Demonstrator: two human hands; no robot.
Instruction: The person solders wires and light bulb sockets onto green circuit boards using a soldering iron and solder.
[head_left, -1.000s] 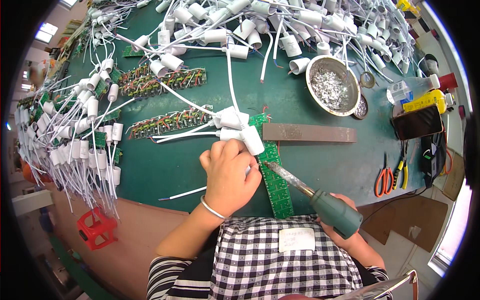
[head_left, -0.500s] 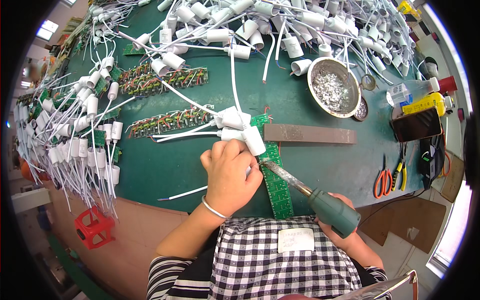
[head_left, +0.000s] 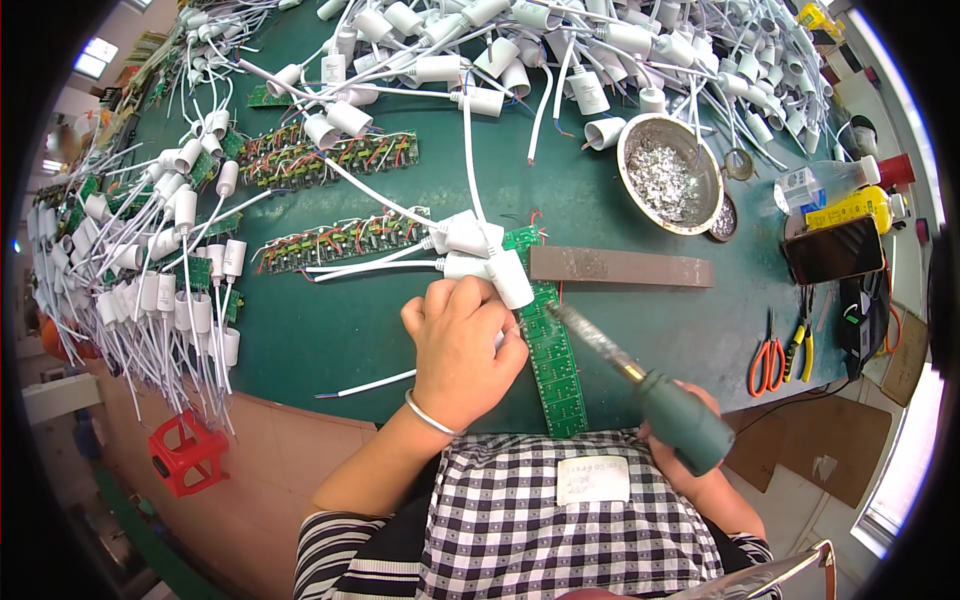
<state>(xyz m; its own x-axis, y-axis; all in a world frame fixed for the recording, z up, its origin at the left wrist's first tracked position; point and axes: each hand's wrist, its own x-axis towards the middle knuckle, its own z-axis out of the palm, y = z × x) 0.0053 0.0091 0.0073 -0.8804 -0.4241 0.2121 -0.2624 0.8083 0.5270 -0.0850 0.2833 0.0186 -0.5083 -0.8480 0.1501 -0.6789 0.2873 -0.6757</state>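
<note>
My left hand (head_left: 460, 350) is closed on a white corded cap (head_left: 499, 340), mostly hidden by my fingers. Its white cable runs out to the left. Beside the fingertips lies a strip of green circuit board (head_left: 556, 375). Three similar white caps (head_left: 512, 280) rest across the board's upper part, just beyond my knuckles. My right hand (head_left: 690, 465) is wrapped round the green handle of a soldering iron (head_left: 684, 420). The iron's tip points up and left over the board's right edge, apart from my left fingers; contact with the board cannot be made out.
A brown bar (head_left: 620, 267) lies across the board strip. Beyond it stands a metal bowl (head_left: 628, 190) of silvery flakes. White corded caps pile up at the back and left. Populated boards (head_left: 340, 243), orange-handled scissors (head_left: 768, 368), yellow-handled pliers (head_left: 800, 350) and a phone (head_left: 835, 250) also lie there.
The soldering iron's tip has drawn away from my left fingertips, up and to the right. My right hand shifted slightly right with it. My left hand stays nearly still.
</note>
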